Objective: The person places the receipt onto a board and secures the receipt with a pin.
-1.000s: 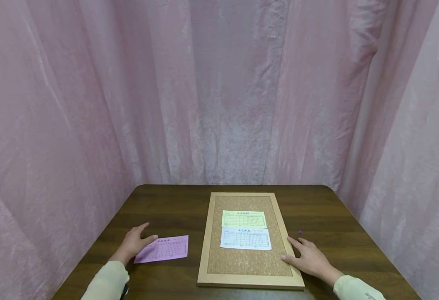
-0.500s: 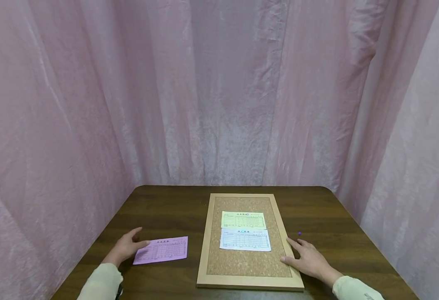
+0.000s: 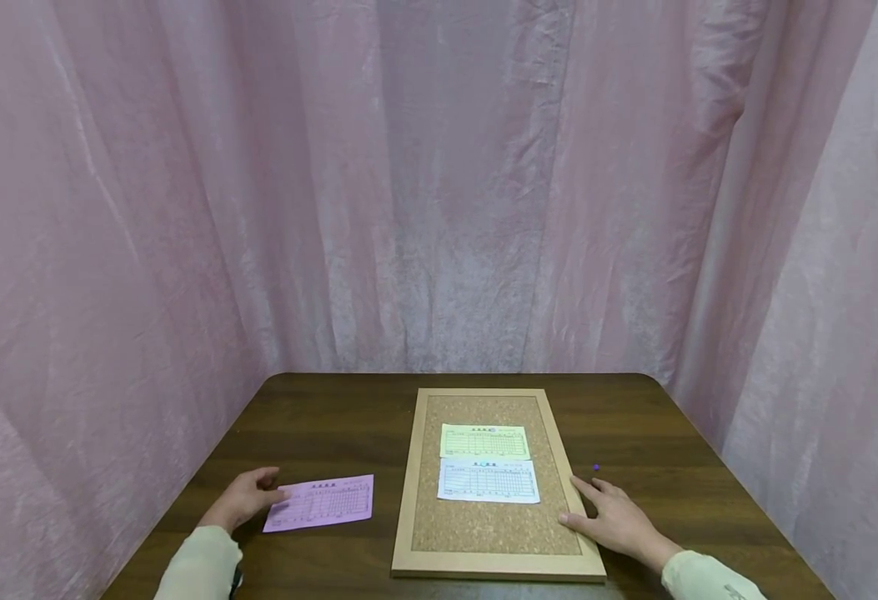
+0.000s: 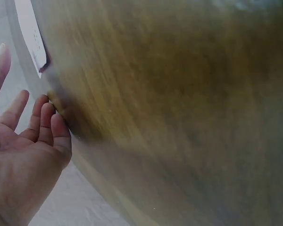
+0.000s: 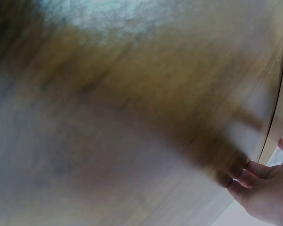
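Observation:
In the head view, a pink printed slip (image 3: pixel 322 502) lies on the table's left side. My left hand (image 3: pixel 239 500) is at its left end, fingers loosely bent, the thumb overlapping the slip's edge. From the left wrist, that hand (image 4: pixel 30 155) shows a bare palm, with the slip (image 4: pixel 32 40) beyond the fingertips. A wood-framed cork board (image 3: pixel 494 533) lies flat near the middle, bearing a green slip (image 3: pixel 484 442) above a white slip (image 3: pixel 488 482). My right hand (image 3: pixel 619 518) rests at the board's right frame, thumb on the wood. Its lower fingers touch the table in the right wrist view.
A small purple pin-like object (image 3: pixel 596 467) lies on the dark wooden table (image 3: pixel 333 417), right of the board and just beyond the right hand. Pink curtains (image 3: pixel 469 208) hang behind the table and on both sides.
My left hand has drawn back left and slightly toward me, from over the pink slip to its left end. The right hand keeps its place at the board's frame.

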Tool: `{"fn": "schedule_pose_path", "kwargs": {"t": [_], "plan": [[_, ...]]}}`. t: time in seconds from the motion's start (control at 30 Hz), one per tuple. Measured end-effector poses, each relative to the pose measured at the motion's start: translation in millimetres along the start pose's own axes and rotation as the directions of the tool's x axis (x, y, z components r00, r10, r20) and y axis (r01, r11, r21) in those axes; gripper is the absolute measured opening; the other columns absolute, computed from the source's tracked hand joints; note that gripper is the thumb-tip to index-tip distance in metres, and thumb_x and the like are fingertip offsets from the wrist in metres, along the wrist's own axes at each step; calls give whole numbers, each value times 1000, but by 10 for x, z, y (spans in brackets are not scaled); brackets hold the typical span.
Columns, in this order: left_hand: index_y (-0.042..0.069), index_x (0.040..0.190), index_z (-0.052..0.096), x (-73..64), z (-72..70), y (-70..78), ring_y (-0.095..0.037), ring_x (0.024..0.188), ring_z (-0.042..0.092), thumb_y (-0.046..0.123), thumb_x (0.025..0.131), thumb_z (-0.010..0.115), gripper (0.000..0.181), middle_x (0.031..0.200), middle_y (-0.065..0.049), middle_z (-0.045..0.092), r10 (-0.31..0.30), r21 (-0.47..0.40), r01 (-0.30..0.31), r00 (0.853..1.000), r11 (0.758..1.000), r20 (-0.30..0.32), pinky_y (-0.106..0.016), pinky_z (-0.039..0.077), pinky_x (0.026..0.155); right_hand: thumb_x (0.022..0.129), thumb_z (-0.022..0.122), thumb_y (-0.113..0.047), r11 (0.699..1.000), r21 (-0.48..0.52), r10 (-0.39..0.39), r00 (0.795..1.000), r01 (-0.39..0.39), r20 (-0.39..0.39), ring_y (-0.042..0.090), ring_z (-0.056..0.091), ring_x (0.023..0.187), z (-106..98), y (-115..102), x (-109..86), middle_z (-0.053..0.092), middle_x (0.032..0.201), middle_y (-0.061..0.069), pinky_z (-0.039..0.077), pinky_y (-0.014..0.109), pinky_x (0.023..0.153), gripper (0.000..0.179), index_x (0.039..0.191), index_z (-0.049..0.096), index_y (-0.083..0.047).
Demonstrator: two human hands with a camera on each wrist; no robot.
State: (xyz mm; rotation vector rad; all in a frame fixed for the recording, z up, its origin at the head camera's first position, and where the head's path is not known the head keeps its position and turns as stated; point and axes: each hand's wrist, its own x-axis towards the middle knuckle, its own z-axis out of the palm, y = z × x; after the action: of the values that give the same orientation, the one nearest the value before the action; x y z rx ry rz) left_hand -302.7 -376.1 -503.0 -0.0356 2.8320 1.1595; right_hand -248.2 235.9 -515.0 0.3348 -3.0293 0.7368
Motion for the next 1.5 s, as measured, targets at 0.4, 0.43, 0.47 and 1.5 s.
{"fn": "schedule_pose_path", "kwargs": {"t": [0.4, 0.43, 0.47, 1.5], "plan": [[-18, 131, 51, 36, -11, -84, -56, 129, 38, 15, 82, 81, 66, 134, -39, 48, -2, -4, 2, 1000, 1000, -4, -62, 30, 107, 87, 65, -60, 1000, 8, 3, 1000, -3, -8, 62, 42, 123, -12, -7, 12, 44, 137, 41, 39, 73, 90, 83, 146, 48, -5], [-18, 130, 52, 44, -8, -93, -56, 128, 39, 14, 82, 81, 65, 134, -39, 48, 0, -1, 0, 1000, 1000, -6, -62, 31, 107, 87, 65, -60, 1000, 9, 4, 1000, -4, -8, 62, 42, 123, -13, -8, 12, 43, 137, 41, 39, 73, 90, 83, 146, 48, -5], [-18, 129, 53, 43, -7, -98, -56, 128, 39, 15, 82, 81, 64, 133, -39, 48, 4, -1, -4, 1000, 1000, -7, -62, 31, 106, 87, 65, -60, 1000, 9, 5, 1000, -5, -8, 62, 42, 123, -14, -8, 12, 43, 137, 41, 39, 73, 90, 83, 146, 48, -5], [-10, 107, 67, 22, 55, -124, -49, 118, 49, 0, 75, 82, 37, 116, -31, 61, 54, 26, -52, 997, 998, -51, -62, 33, 103, 87, 64, -62, 1000, 3, 15, 1000, -15, -4, 62, 40, 124, 24, 17, 5, 42, 139, 40, 38, 74, 90, 84, 147, 47, -5]]}}
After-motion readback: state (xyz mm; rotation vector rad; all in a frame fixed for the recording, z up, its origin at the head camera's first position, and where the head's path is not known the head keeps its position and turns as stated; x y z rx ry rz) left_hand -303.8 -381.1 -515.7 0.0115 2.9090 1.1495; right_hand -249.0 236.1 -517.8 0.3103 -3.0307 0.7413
